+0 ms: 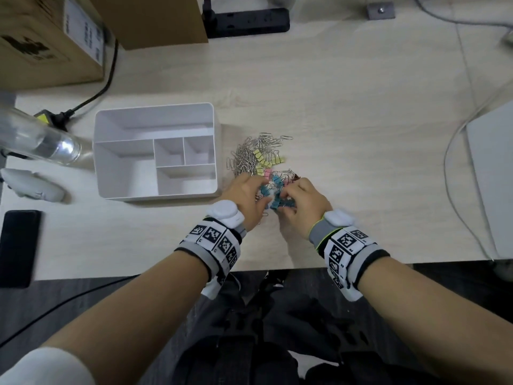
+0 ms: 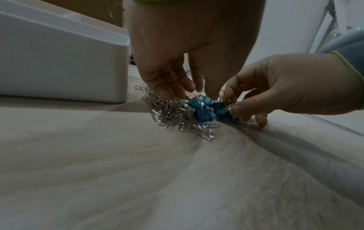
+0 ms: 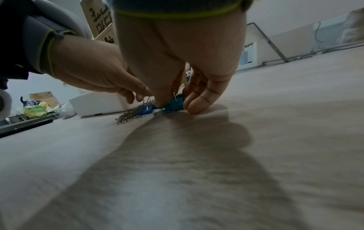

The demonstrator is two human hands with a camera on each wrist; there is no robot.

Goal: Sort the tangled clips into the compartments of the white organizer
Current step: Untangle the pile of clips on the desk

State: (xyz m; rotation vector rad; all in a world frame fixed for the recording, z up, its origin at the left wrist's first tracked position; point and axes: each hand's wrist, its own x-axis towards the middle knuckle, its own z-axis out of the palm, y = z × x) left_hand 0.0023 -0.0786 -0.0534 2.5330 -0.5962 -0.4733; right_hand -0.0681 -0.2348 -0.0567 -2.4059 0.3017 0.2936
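A white organizer (image 1: 155, 118) with several compartments stands left of a tangled clip pile; I see no clips inside it. The pile holds silver paper clips (image 1: 248, 155), yellow binder clips (image 1: 268, 159), a pink one (image 1: 268, 172) and blue binder clips (image 1: 276, 191). Both hands work at the pile's near end. My left hand (image 1: 259, 194) reaches down with curled fingers and pinches the wire handles of blue binder clips (image 2: 201, 109). My right hand (image 1: 283, 200) pinches a neighbouring blue binder clip (image 2: 223, 111) between thumb and fingers. The right wrist view shows the same blue clips (image 3: 173, 105) under both hands.
A glass bottle (image 1: 41, 143) lies left of the organizer, with a white gadget (image 1: 33, 184) and a black phone (image 1: 18, 245) nearer the front edge. Cardboard boxes (image 1: 50, 40) and a power strip (image 1: 247, 22) stand at the back. A grey slab (image 1: 494, 184) and cables occupy the right.
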